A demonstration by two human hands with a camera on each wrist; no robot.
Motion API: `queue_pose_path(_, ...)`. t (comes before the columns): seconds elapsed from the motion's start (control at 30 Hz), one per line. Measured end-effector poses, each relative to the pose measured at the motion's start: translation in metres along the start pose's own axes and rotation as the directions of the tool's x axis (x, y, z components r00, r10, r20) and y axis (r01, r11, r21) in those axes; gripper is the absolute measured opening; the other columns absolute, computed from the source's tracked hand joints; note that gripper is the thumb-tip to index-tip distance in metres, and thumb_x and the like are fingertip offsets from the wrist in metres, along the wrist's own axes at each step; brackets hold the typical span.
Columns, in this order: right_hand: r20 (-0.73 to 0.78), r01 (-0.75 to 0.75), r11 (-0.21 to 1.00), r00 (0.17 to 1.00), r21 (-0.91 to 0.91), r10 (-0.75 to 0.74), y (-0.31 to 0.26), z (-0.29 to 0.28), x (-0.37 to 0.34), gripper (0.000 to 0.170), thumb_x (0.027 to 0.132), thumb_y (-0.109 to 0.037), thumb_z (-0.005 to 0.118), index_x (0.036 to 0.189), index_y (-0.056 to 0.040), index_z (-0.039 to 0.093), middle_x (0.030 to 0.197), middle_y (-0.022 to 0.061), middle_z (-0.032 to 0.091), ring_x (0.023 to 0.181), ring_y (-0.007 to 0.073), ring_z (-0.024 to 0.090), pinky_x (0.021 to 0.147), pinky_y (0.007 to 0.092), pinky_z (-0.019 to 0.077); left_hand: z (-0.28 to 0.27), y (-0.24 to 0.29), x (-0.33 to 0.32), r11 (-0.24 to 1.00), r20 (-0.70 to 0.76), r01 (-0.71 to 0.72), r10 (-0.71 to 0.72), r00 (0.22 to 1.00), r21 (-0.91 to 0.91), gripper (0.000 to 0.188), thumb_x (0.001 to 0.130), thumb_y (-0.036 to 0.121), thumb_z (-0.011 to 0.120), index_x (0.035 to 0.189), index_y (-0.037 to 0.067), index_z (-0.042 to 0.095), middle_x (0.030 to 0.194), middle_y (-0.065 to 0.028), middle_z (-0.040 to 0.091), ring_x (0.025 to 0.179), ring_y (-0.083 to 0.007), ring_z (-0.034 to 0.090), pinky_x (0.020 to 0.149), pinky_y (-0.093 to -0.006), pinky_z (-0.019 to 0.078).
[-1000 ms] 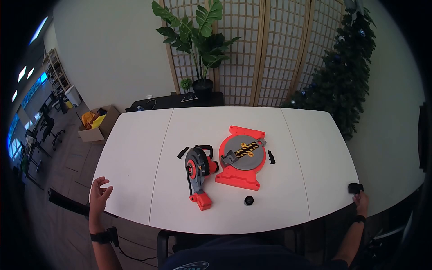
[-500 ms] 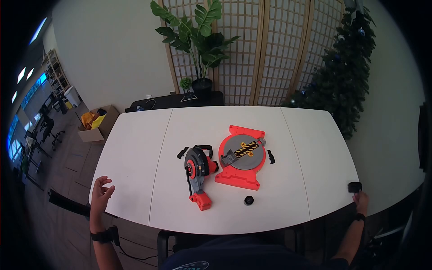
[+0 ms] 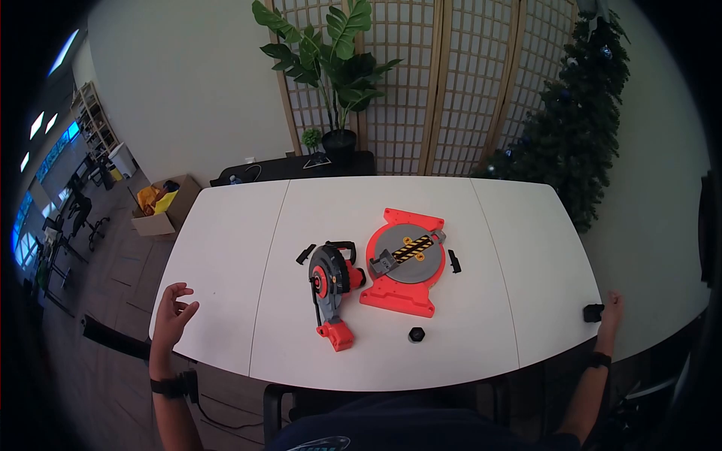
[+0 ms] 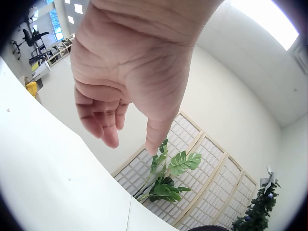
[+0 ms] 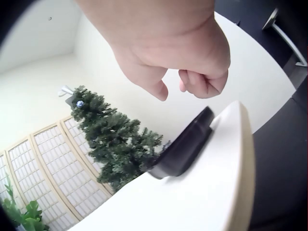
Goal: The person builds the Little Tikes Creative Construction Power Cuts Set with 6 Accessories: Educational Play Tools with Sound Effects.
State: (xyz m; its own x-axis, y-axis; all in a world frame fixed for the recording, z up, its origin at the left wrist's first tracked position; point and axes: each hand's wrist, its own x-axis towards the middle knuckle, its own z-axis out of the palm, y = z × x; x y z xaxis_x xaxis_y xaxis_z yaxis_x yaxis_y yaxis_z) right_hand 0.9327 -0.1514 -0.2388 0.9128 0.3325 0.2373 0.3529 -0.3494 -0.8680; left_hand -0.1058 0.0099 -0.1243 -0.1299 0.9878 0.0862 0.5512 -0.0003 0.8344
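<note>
by the right edge of the desk [image 3: 541, 301], near the front corner, lies a black piece [image 3: 592, 313]. the right hand [image 3: 612, 316] hangs just beside it, fingers bent, thumb apart from them. at the left edge, the left hand [image 3: 174, 316] has thumb and loosely curved fingers apart.

On my feed I see a white table [image 3: 218, 248] bearing a red-and-gray saw [image 3: 329, 282], a red base [image 3: 402, 297], two thin black pieces [image 3: 455, 261], a hexagonal-topped knob [image 3: 417, 334] — and, rightmost, a black block [image 3: 592, 313].
</note>
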Motion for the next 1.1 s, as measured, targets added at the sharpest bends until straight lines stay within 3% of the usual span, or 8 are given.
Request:
queue_pose_path(0.23,0.352,0.209,0.959,0.898,0.191,-0.266,-0.181,0.068,-0.113,0.019,0.095,-0.019,0.071,0.105,-0.0081,0.059,0.094,-0.0034,0.048,0.062,0.0016,0.039,0.053,0.0200,0.0333,0.045,0.058,0.022,0.990,0.133,-0.122,0.113,0.985,0.067,0.057,0.086,0.013,0.079,0.133,0.003,0.049,0.126,-0.0096,0.060,0.088,-0.0122,0.058,0.074,-0.0253,0.0506)
queue_pose_path(0.43,0.728,0.381,0.899,0.550,0.217,-0.409,-0.275,0.097,-0.202,0.018,0.091,-0.016,0.074,0.097,-0.0066,0.060,0.092,-0.0020,0.056,0.068,0.0034,0.048,0.059,0.0199,0.0395,0.090,0.106,0.037,0.944,0.331,-0.272,0.199,0.922,0.189,0.064,0.085,0.024,0.083,0.135,0.005,0.048,0.130,-0.0122,0.060,0.101,-0.0182,0.064,0.081,-0.0308,0.0541)
queue_pose_path(0.6,0.885,0.575,0.747,0.082,0.334,-0.458,-0.319,0.113,-0.259,0.020,0.090,-0.023,0.075,0.096,-0.0074,0.065,0.096,0.0030,0.063,0.079,0.0139,0.058,0.064,0.0275,0.0494,0.127,0.138,0.042,0.875,0.479,-0.412,0.257,0.840,0.253,0.075,0.081,0.032,0.087,0.139,0.007,0.047,0.137,-0.0141,0.055,0.119,-0.0261,0.062,0.097,-0.0385,0.0522)
queue_pose_path(0.63,0.885,0.576,0.747,0.082,0.333,-0.458,-0.322,0.117,-0.265,0.020,0.090,-0.023,0.075,0.096,-0.0074,0.065,0.096,0.0030,0.063,0.079,0.0139,0.058,0.064,0.0275,0.0494,0.134,0.139,0.044,0.871,0.520,-0.442,0.282,0.806,0.213,0.078,0.080,0.031,0.087,0.141,0.008,0.045,0.140,-0.0116,0.053,0.123,-0.0251,0.059,0.098,-0.0382,0.0516)
queue_pose_path(0.7,0.888,0.633,0.641,-0.182,0.434,-0.421,-0.324,0.125,-0.276,0.026,0.092,-0.031,0.074,0.102,-0.0091,0.066,0.101,0.0039,0.064,0.088,0.0159,0.062,0.067,0.0293,0.0523,0.146,0.144,0.046,0.873,0.562,-0.449,0.279,0.778,0.189,0.081,0.079,0.032,0.088,0.143,0.009,0.044,0.141,-0.0121,0.052,0.123,-0.0251,0.059,0.100,-0.0386,0.0508)
queue_pose_path(0.83,0.872,0.636,0.597,-0.360,0.490,-0.332,-0.330,0.133,-0.300,0.036,0.092,-0.035,0.074,0.116,-0.0110,0.062,0.116,0.0043,0.062,0.097,0.0178,0.064,0.075,0.0308,0.0554,0.166,0.150,0.049,0.826,0.632,-0.537,0.327,0.703,0.169,0.088,0.077,0.034,0.089,0.146,0.009,0.041,0.145,-0.0149,0.049,0.129,-0.0292,0.055,0.108,-0.0401,0.0465)
queue_pose_path(0.97,0.842,0.635,0.553,-0.401,0.539,-0.360,-0.321,0.144,-0.321,0.044,0.093,-0.034,0.072,0.126,-0.0118,0.054,0.124,0.0058,0.059,0.104,0.0245,0.066,0.084,0.0392,0.0548,0.187,0.145,0.054,0.703,0.652,-0.689,0.440,0.617,0.178,0.097,0.073,0.041,0.091,0.148,0.009,0.039,0.150,-0.0202,0.042,0.136,-0.0367,0.049,0.112,-0.0431,0.0442)
queue_pose_path(1.1,0.770,0.607,0.476,-0.460,0.636,-0.442,-0.306,0.163,-0.332,0.043,0.090,-0.029,0.075,0.124,-0.0116,0.055,0.123,0.0057,0.059,0.108,0.0256,0.064,0.086,0.0402,0.0544,0.199,0.162,0.049,0.748,0.664,-0.606,0.309,0.681,0.272,0.105,0.069,0.045,0.092,0.150,0.009,0.035,0.153,-0.0240,0.037,0.138,-0.0402,0.047,0.111,-0.0453,0.0454)
